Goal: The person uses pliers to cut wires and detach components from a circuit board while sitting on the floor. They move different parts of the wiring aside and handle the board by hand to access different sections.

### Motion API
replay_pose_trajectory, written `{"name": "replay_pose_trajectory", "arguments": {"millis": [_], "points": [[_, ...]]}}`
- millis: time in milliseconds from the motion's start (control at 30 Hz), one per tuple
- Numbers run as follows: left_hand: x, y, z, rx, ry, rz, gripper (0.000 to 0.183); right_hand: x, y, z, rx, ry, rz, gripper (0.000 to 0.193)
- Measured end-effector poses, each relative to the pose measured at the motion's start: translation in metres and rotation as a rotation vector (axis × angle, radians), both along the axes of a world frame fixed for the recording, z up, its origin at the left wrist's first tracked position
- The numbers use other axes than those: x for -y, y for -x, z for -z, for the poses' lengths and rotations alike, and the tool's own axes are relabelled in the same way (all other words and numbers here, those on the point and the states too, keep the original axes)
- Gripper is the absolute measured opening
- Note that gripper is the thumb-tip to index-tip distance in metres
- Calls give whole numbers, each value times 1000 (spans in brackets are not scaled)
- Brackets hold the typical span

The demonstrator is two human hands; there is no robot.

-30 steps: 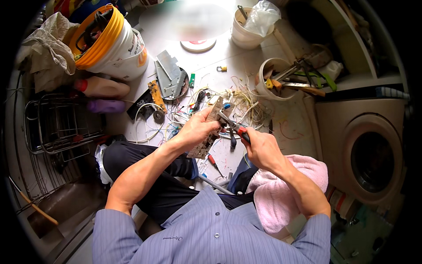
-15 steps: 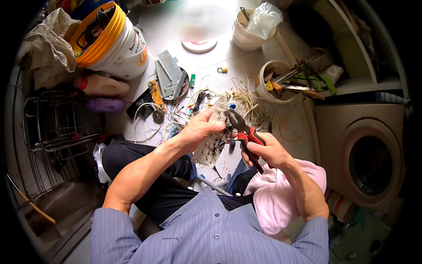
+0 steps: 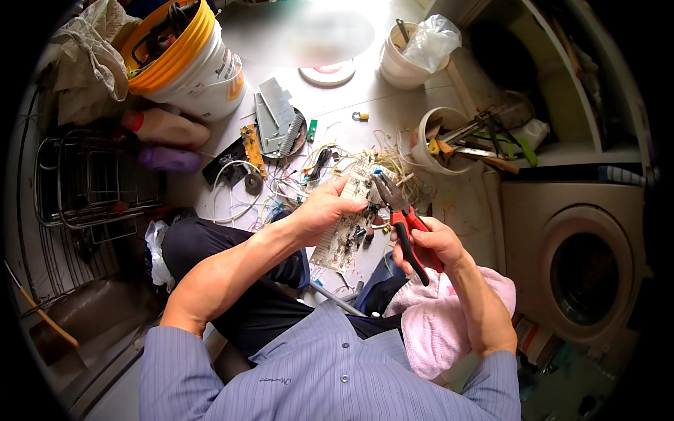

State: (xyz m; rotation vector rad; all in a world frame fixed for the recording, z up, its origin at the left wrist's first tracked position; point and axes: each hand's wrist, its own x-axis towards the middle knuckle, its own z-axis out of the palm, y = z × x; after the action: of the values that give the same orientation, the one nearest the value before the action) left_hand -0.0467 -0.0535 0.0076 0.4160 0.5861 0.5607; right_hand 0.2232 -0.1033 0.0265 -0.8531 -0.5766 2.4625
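Observation:
A pale circuit board (image 3: 340, 247) with several dark components is tilted above the floor between my legs. My left hand (image 3: 327, 208) is closed on its left edge, thumb on top. My right hand (image 3: 433, 245) grips the red and black handles of a pair of pliers (image 3: 400, 207). The metal jaws reach the board's upper right part, beside a small blue component (image 3: 378, 172). Whether they pinch that component I cannot tell. Beyond the board lies a tangle of pale wires (image 3: 414, 184), with a coiled black cable (image 3: 321, 161) at its left.
Grey metal plates (image 3: 275, 105), a green board (image 3: 312, 130) and a padlock (image 3: 360, 116) lie farther off. A yellow-rimmed bucket (image 3: 203, 88) is far left; a tool bucket (image 3: 421, 144) stands right. A wire rack (image 3: 91, 182) flanks me left, a front-loading washer (image 3: 516, 238) right. A pink towel (image 3: 442, 330) drapes my right leg.
The pliers' jaws have swung closer to the blue component and look less widely spread. The board has turned slightly in my left hand. The whole view has shifted a little.

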Motion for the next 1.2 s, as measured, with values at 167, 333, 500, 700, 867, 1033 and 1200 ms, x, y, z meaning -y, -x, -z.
{"name": "replay_pose_trajectory", "arguments": {"millis": [167,333,500,700,867,1033,1200], "points": [[2,-3,13,-131,-4,-113,44,-2,-4,3,-6,-22,-15,42],[3,-3,10,-286,-87,-169,39,-10,-7,-17,241,-204,-43,36],[6,-2,13,-387,-211,-178,42,-4,12,-15,849,-588,-88,32],[10,-12,13,-386,-194,-185,43,-2,16,-10,1228,-1040,-211,20],[10,-12,14,-446,-179,-106,41,-1,18,-5,1257,-1122,-211,21],[13,-12,20,-544,-262,-75,40,2,23,-3,1262,-1180,-172,22],[15,-14,21,-596,-254,-44,40,5,28,-5,1267,-1095,-192,24]]}}
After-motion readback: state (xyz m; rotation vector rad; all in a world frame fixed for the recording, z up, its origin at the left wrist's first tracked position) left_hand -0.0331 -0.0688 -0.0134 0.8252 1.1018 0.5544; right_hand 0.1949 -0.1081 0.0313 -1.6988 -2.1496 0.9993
